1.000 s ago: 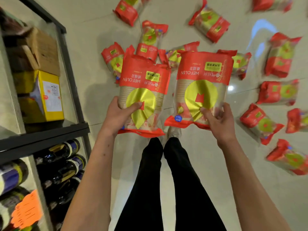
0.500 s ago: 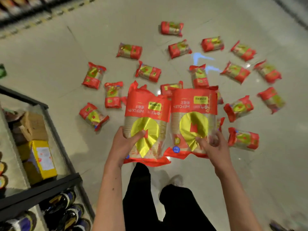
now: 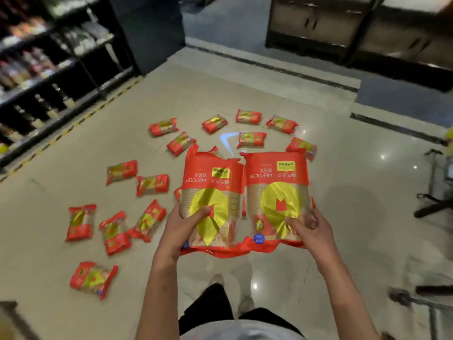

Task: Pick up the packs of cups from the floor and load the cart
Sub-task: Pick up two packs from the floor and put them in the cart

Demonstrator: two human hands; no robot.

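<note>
Held packs: left pack (image 3: 212, 197) and right pack (image 3: 277, 192), side by side, above the floor (image 3: 343, 217).
Left hand (image 3: 182, 229): grips left pack.
Right hand (image 3: 310, 228): grips right pack.
Floor packs (image 3: 152, 184): scattered ahead and left.
Shelves (image 3: 49, 69): far left.
Cart (image 3: 438, 182): partly visible, right edge.

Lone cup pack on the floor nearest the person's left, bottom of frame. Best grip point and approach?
Judging by its pose, grip the cup pack across its clear middle, coming straight down from above. It lies flat and alone on the floor, so both long sides are free. The red crimped ends look thin and floppy. Both hands already hold packs, so one must be freed first.
</note>
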